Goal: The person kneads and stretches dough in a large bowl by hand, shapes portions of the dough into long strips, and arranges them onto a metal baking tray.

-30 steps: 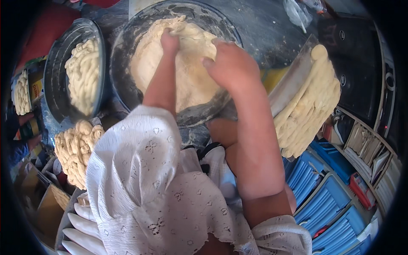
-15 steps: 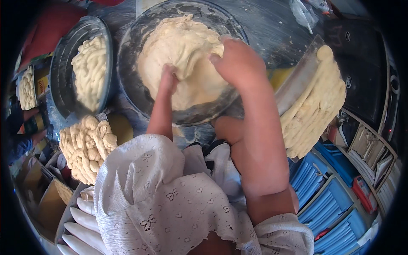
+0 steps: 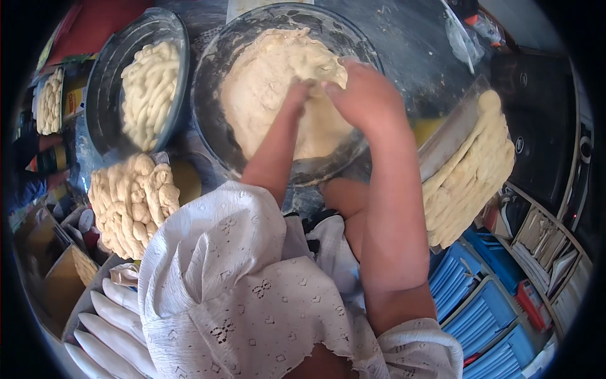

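A large mass of pale dough spreads across a wide dark basin in front of me. My right hand curls over the dough's right edge, its thumb pointing left and its other fingers partly hidden behind the hand. Close to the thumb, my left hand presses into the middle of the dough with bent fingers. A smooth fold runs between the two hands, and the dough's surface looks rougher toward the far left.
An oval basin of dough strands stands to the left. Nearer lies a lumpy dough pile. A long dough slab lies at the right, beside blue folders and a black case. Clear plastic bags lie far right.
My left hand has moved right and farther away across the dough, closer to the right hand. The right hand stays at the dough's right edge. The whole view has shifted slightly.
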### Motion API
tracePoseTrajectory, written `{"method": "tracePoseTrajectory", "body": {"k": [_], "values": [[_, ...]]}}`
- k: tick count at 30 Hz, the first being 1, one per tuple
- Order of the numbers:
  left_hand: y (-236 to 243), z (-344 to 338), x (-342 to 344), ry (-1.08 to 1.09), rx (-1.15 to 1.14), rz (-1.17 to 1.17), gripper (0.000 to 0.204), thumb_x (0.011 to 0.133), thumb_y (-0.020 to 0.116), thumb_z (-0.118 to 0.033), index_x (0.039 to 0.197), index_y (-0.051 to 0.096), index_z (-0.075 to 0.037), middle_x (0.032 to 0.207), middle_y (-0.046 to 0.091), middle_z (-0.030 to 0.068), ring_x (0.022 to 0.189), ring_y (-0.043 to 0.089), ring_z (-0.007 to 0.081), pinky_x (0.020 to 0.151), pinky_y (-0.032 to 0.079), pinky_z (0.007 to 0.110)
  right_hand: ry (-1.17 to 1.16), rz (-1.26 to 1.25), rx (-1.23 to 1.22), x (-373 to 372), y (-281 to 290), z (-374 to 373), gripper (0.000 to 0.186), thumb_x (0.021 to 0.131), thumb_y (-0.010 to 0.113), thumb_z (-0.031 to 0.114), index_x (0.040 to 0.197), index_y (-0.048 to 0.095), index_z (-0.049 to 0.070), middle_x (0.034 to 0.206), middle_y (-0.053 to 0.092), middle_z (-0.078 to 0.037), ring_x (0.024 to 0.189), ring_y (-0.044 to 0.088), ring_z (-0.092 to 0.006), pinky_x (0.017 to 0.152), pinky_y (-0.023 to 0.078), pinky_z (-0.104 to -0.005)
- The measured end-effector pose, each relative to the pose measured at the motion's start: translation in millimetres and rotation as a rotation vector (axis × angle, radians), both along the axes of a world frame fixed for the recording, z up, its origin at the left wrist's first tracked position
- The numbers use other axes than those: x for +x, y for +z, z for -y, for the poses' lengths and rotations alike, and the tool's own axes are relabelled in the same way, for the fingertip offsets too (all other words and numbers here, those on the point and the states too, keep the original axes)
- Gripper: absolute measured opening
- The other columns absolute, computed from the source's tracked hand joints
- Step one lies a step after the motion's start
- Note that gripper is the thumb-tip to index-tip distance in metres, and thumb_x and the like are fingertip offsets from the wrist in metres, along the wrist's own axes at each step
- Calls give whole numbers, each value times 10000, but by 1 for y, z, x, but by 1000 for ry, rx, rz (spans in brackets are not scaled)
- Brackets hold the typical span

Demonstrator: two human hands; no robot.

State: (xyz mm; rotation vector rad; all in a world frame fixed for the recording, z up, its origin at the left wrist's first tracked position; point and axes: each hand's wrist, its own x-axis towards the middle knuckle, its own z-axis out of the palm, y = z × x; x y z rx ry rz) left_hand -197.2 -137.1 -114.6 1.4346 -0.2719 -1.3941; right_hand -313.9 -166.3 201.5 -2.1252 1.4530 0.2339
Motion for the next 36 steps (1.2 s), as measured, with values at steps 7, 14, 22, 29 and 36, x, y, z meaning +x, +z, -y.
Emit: {"method": "tracePoseTrajectory", "body": {"k": [7, 14, 22, 29, 36], "values": [[42, 68, 3, -468, -90, 878, 336, 705, 582, -146, 1022, 612, -36, 1146, 518, 213, 989, 528, 341, 857, 423, 370, -12, -32, 48, -11, -6, 4, 574, 805, 544, 393, 1249, 454, 40, 1251, 480, -177, 1144, 472, -298, 946, 383, -375], [-19, 88, 92, -496, -23, 1542, 445, 671, 613, -83, 1110, 540, -97, 1152, 499, 215, 1061, 496, 365, 867, 433, 399, 77, 67, -175, 4, -6, -14, 425, 807, 548, 347, 1095, 550, 35, 1082, 571, -168, 987, 568, -300, 827, 460, -394], [13, 105, 69, -248, -144, 576, 406, 672, 641, -39, 1051, 499, -10, 1083, 536, 186, 837, 585, 332, 762, 456, 399, 6, 27, -112, -16, -11, -3, 439, 795, 573, 331, 1119, 531, 38, 1062, 579, -170, 996, 566, -308, 833, 459, -401], [-18, -51, 17, -358, 173, 1575, 694, 797, 535, -419, 1334, 319, -38, 1357, 282, 261, 1273, 259, 375, 1035, 174, 529, -9, 43, -61, -17, -15, 0, 542, 788, 570, 368, 1219, 478, 53, 1190, 522, -188, 1108, 493, -325, 932, 387, -381], [-8, -139, -54, -1022, -38, 1566, 681, 835, 418, -500, 1374, 282, -107, 1446, 183, 161, 1334, 150, 360, 1055, 94, 547, 47, 50, -79, -2, -14, -8, 550, 785, 579, 370, 1214, 485, 38, 1188, 527, -190, 1121, 486, -326, 946, 374, -374]]}}
